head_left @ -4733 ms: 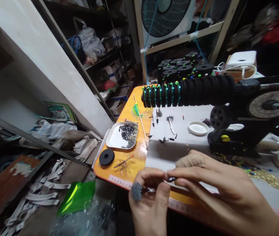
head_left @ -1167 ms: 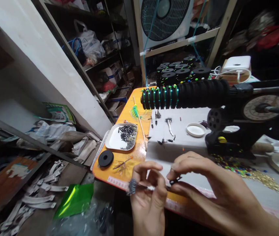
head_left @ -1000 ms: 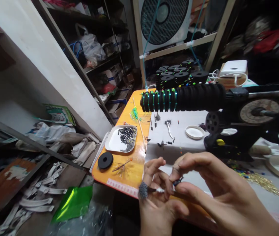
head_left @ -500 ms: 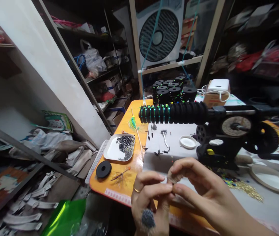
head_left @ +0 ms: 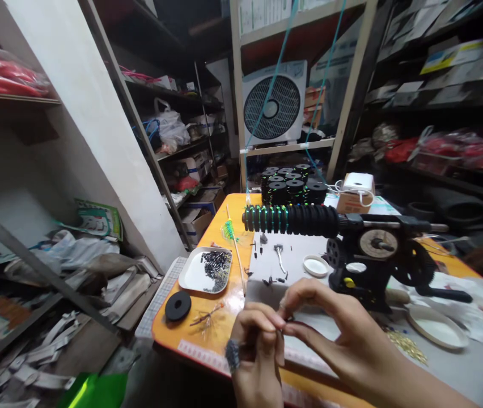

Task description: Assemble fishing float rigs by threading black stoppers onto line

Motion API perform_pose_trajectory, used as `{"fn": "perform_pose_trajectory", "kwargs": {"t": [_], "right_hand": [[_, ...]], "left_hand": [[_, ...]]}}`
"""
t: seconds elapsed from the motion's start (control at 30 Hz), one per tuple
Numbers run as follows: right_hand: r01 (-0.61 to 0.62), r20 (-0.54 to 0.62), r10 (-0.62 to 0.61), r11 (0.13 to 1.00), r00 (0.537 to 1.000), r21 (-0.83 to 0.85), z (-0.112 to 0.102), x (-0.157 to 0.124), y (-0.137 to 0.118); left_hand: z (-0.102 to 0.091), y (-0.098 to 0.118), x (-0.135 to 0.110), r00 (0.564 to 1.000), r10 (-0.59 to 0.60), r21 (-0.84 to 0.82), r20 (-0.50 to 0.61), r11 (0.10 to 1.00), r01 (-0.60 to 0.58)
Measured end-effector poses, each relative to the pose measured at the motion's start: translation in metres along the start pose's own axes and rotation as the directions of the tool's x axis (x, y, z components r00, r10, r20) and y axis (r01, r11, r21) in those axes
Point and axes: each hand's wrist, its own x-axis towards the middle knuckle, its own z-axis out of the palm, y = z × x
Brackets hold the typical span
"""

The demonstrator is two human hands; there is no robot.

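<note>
My left hand (head_left: 258, 351) and my right hand (head_left: 330, 317) meet above the front edge of the table. Fingertips of both are pinched together on something small and dark, too tiny to name. A grey bristly clump (head_left: 232, 356) sits at the outer side of my left hand. Beyond the hands, small black pieces (head_left: 270, 280) and a white-stemmed tuft (head_left: 279, 258) lie on the grey sheet (head_left: 296, 245). To the left stands a white tray (head_left: 190, 276) with many black and grey small parts. A black foam spool (head_left: 178, 306) lies in front of it, beside a thin-wired bundle (head_left: 207, 318).
A hand-cranked machine (head_left: 377, 249) carries a row of black spools (head_left: 309, 219) wound with green line. Stacked spools (head_left: 286, 187) stand behind it. White dishes (head_left: 437, 328) and gold pieces (head_left: 409, 345) lie at right. A thin stick (head_left: 238, 258) lies along the orange table (head_left: 220, 226).
The camera view has tilted up, so the table and machine appear lower and smaller. My left hand has turned, its fingers now closer together; both hands still meet at the fingertips.
</note>
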Motion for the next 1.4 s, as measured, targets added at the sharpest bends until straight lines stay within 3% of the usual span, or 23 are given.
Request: {"fn": "perform_pose_trajectory", "kwargs": {"t": [0.13, 0.3, 0.43, 0.5, 0.7, 0.8, 0.97, 1.03, 1.17, 1.3, 1.4], "right_hand": [[0.076, -0.019, -0.078, 0.993, 0.997, -0.085, 0.002, -0.006, 0.005], [0.122, -0.05, -0.129, 0.985, 0.99, -0.125, 0.001, -0.013, 0.014], [0.172, -0.033, -0.178, 0.975, 0.983, -0.141, 0.0, -0.017, 0.017], [0.223, 0.019, -0.222, 0.963, 0.975, -0.151, -0.002, -0.017, 0.017], [0.396, 0.209, -0.357, 0.899, 0.91, -0.189, -0.013, -0.015, 0.016], [0.387, 0.192, -0.352, 0.901, 0.916, -0.195, -0.013, -0.017, 0.016], [0.426, 0.146, -0.402, 0.873, 0.904, -0.237, -0.013, -0.012, 0.013], [0.435, 0.129, -0.416, 0.862, 0.9, -0.259, -0.015, -0.009, 0.011], [0.424, 0.119, -0.407, 0.858, 0.905, -0.29, -0.013, -0.011, 0.015], [0.332, 0.045, -0.331, 0.909, 0.942, -0.251, -0.003, -0.021, 0.02], [0.294, -0.006, -0.3, 0.938, 0.954, -0.186, 0.001, -0.024, 0.016]], "left_hand": [[-0.009, 0.005, 0.0, 0.993, -0.097, -0.047, 0.065, 0.994, 0.1], [-0.022, 0.015, 0.009, 0.981, -0.194, 0.061, 0.018, 0.979, 0.193], [-0.024, 0.016, 0.008, 0.925, -0.373, 0.162, 0.072, 0.919, 0.358], [-0.022, 0.016, 0.007, 0.909, -0.409, 0.204, 0.078, 0.899, 0.387], [-0.011, 0.018, 0.01, 0.926, -0.377, 0.406, 0.031, 0.851, 0.332], [-0.011, 0.019, 0.013, 0.933, -0.349, 0.461, 0.086, 0.844, 0.274], [-0.018, 0.024, 0.014, 0.955, -0.159, 0.574, 0.248, 0.819, -0.013], [-0.02, 0.027, 0.013, 0.953, -0.137, 0.617, 0.269, 0.784, -0.061], [-0.023, 0.027, 0.01, 0.946, -0.202, 0.623, 0.255, 0.782, -0.001], [-0.024, 0.018, 0.006, 0.959, -0.128, 0.438, 0.253, 0.899, 0.005], [-0.021, 0.01, 0.003, 0.968, -0.145, 0.322, 0.207, 0.944, 0.073]]}}
